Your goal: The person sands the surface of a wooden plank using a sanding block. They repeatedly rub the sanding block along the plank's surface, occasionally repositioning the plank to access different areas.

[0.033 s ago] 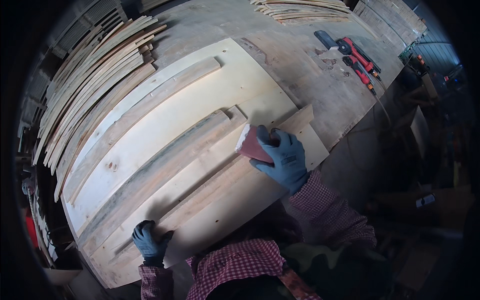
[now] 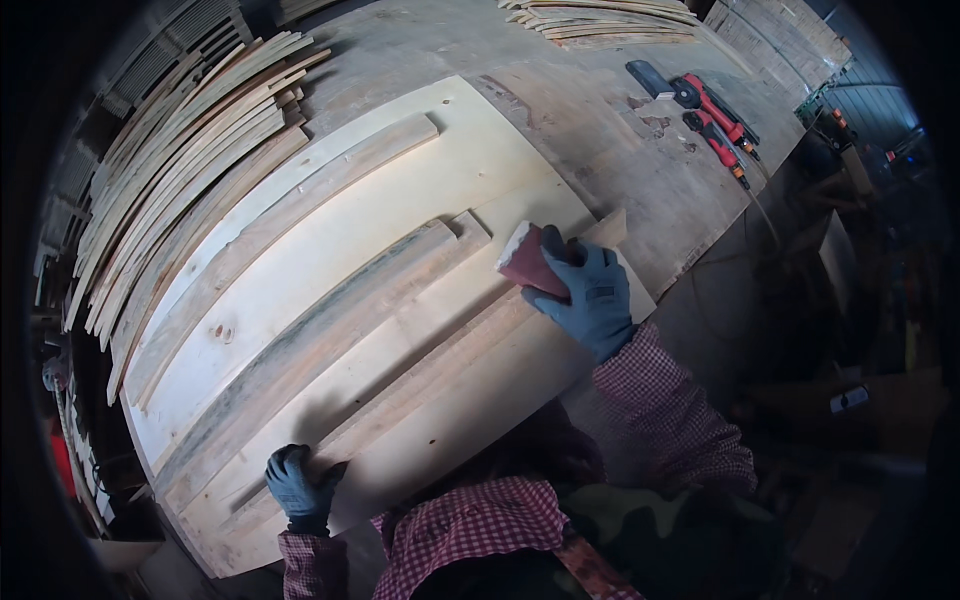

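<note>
My right hand (image 2: 592, 295), in a blue-grey work glove, grips a sanding block (image 2: 532, 262) faced with reddish-brown abrasive and pale at its end. The block rests against the upper edge of a long wooden strip (image 2: 440, 372), near the strip's far right end. Toward that strip's lower left end, my gloved left hand (image 2: 300, 488) is closed around it, fingers curled over the far side and thumb on the near side. Beneath lies a broad pale wooden panel (image 2: 490, 150). Two curved strips (image 2: 330, 298) lie side by side just beyond the held one.
Another curved strip (image 2: 290, 205) lies farther across the panel. A pile of thin slats (image 2: 190, 170) fills the table's left, and more slats (image 2: 600, 22) lie at the back. Red-and-black power tools (image 2: 715, 105) rest at the right by a dark block (image 2: 650, 78).
My right hand and the sanding block have shifted right and slightly down along the strip toward its far end. My left hand stays in nearly the same place.
</note>
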A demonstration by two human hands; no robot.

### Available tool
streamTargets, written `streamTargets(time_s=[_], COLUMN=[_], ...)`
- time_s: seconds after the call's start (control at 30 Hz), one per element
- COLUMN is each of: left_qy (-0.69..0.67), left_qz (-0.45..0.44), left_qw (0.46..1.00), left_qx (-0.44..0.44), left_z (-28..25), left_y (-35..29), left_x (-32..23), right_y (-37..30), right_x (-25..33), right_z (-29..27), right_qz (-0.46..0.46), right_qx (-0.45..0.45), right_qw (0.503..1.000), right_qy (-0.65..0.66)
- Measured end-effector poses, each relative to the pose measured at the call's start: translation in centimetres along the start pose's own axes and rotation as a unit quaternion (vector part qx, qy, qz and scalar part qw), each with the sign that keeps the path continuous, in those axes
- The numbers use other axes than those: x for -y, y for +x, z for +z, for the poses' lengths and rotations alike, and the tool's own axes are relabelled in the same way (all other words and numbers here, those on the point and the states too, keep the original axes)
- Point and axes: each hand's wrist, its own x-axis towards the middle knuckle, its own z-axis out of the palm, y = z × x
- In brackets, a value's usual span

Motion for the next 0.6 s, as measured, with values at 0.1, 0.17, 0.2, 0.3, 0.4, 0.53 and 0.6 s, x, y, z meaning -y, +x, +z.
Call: streamTargets(time_s=[0.1, 0.17, 0.2, 0.3, 0.4, 0.53, 0.6], left_qy=[0.024, 0.055, 0.074, 0.1, 0.101, 0.111, 0.104], left_qz=[-0.033, -0.044, -0.037, -0.051, -0.072, -0.082, -0.078], left_qw=[0.999, 0.997, 0.996, 0.992, 0.99, 0.987, 0.989], left_qx=[0.021, 0.03, 0.035, 0.054, 0.065, 0.084, 0.077], left_z=[0.1, 0.6, 0.8, 1.2, 0.8, 0.6, 0.4], left_y=[0.4, 0.3, 0.0, -0.9, -1.2, -1.3, -1.0], left_x=[-2.5, -3.4, -3.5, -3.5, -3.7, -3.4, -3.9], right_y=[4.4, 6.9, 7.1, 4.6, -0.7, -1.7, 1.0], right_x=[-9.5, -11.5, -12.5, -8.7, -0.6, -0.5, -5.8], right_z=[-2.6, -4.5, -4.4, -3.3, -2.0, -1.9, -2.4], right_qz=[0.167, 0.255, 0.271, 0.206, 0.043, -0.007, 0.116], right_qx=[0.068, 0.139, 0.159, 0.131, 0.078, 0.028, 0.044], right_qw=[0.972, 0.939, 0.932, 0.953, 0.991, 0.998, 0.987], right_qy=[-0.154, -0.183, -0.18, -0.182, -0.094, -0.049, -0.103])
